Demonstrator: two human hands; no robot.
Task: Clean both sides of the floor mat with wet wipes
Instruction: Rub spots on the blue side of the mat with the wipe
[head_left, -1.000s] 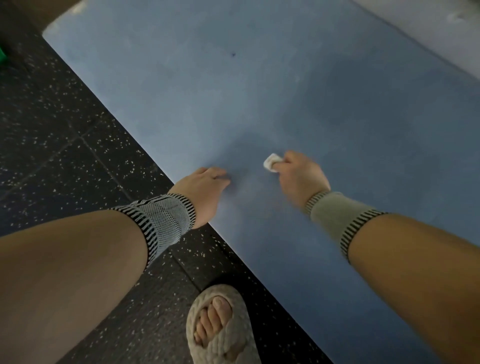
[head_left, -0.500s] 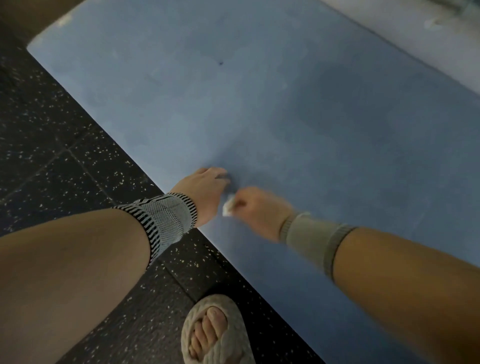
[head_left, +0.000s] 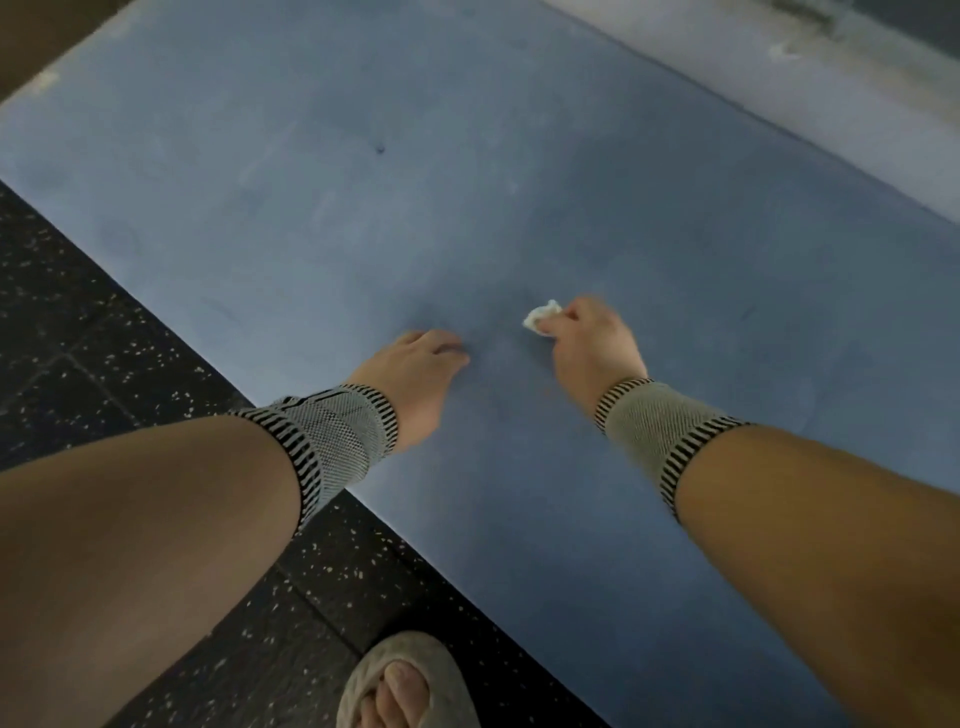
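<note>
A large blue floor mat (head_left: 467, 182) lies flat across the view, running from upper left to lower right. My right hand (head_left: 592, 345) holds a small crumpled white wet wipe (head_left: 542, 315) and presses it on the mat near the middle. My left hand (head_left: 415, 374) rests on the mat just left of it, fingers down on the surface near the mat's left edge. Both wrists wear striped knit bands. A small dark speck (head_left: 380, 149) sits on the mat farther away.
Black speckled floor tiles (head_left: 104, 338) border the mat on the left. A foot in a beige woven slipper (head_left: 402, 686) stands on the tiles at the bottom. A pale grey ledge (head_left: 805, 93) runs along the mat's far right side.
My right hand swept the wipe left up to my left hand, then back right and a little farther away. The left hand stayed pressed in place.
</note>
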